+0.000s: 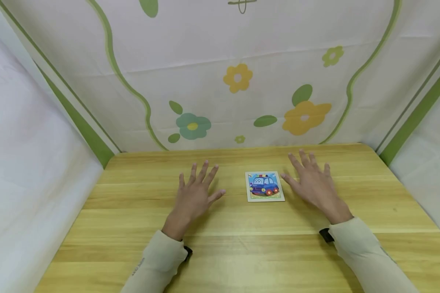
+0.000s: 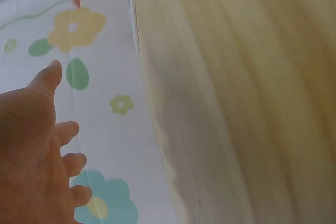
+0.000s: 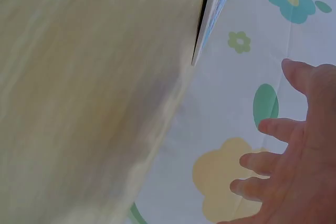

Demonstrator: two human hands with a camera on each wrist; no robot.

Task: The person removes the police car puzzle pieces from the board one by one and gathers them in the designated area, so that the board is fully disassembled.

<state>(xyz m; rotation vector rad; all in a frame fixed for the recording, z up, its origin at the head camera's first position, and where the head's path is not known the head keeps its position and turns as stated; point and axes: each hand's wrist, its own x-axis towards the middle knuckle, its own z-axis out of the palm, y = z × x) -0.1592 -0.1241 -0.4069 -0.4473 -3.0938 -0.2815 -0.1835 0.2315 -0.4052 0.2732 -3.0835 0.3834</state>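
Note:
A square picture puzzle (image 1: 265,186) with a pale border and a blue cartoon police car lies flat on the wooden table, between the two hands. My left hand (image 1: 193,198) is to its left, fingers spread, holding nothing. To its right, my right hand (image 1: 316,185) also has spread fingers, its thumb close to the puzzle's right edge; nothing is in it. The left wrist view shows the left hand (image 2: 31,150) from the palm side. In the right wrist view, the puzzle (image 3: 214,17) appears edge-on, apart from the right hand (image 3: 299,156).
The wooden table (image 1: 234,252) runs back to a white cloth (image 1: 212,49) printed with flowers and green leaves. White cloth sides (image 1: 33,162) flank the table on left and right. A dark band (image 1: 327,235) shows at the right cuff.

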